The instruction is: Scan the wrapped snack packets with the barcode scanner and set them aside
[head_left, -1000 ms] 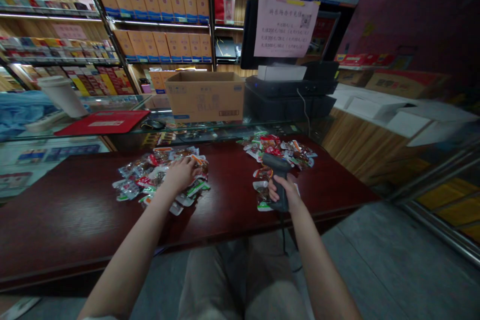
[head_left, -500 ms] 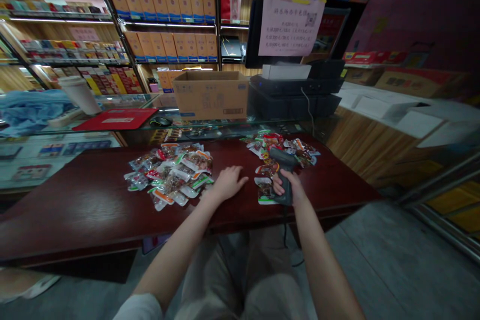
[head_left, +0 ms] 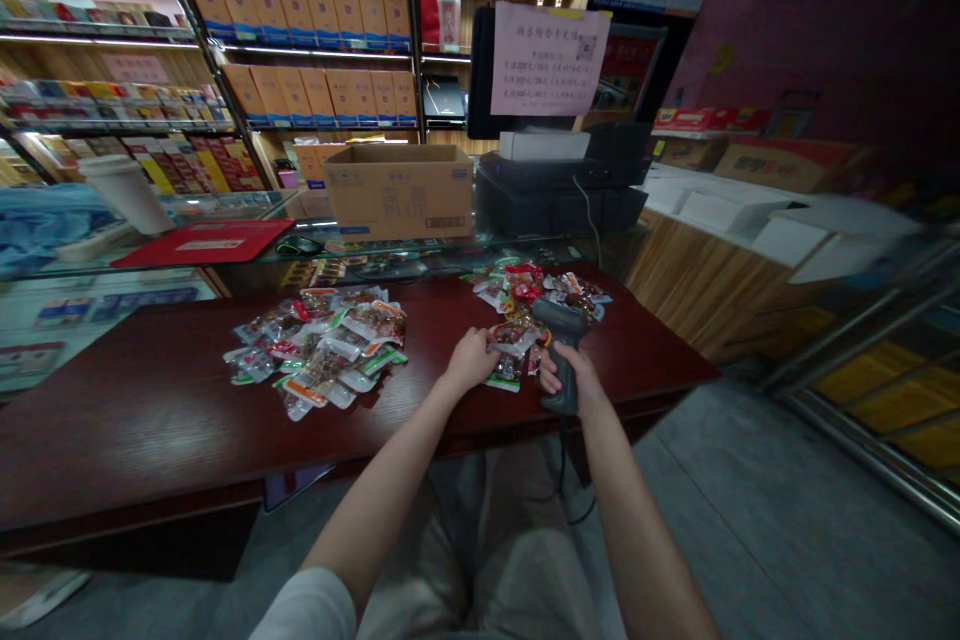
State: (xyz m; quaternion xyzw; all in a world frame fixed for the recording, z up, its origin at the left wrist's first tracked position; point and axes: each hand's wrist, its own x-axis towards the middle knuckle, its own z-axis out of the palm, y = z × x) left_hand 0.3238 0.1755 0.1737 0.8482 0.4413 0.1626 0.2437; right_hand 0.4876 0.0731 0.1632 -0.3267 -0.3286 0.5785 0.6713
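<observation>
My right hand is wrapped round the grip of a dark grey handheld barcode scanner, its head tilted toward the far left and its cable hanging over the table edge. My left hand has its fingers closed at the left edge of a small clear snack packet; the fingertips are partly hidden. Just under and beside that packet lies another packet with a green edge. Behind the scanner is a loose group of snack packets. A bigger pile of similar packets sits to the left.
The dark red wooden table holds both piles. Beyond it, a glass counter carries an open cardboard box, a red mat, a mouse, a white cup and a monitor with a paper sign. A metal rail stands right.
My left hand has moved right from the bare table to the packets by the scanner and closed on one. The scanner stays in my right hand. The view has shifted slightly right.
</observation>
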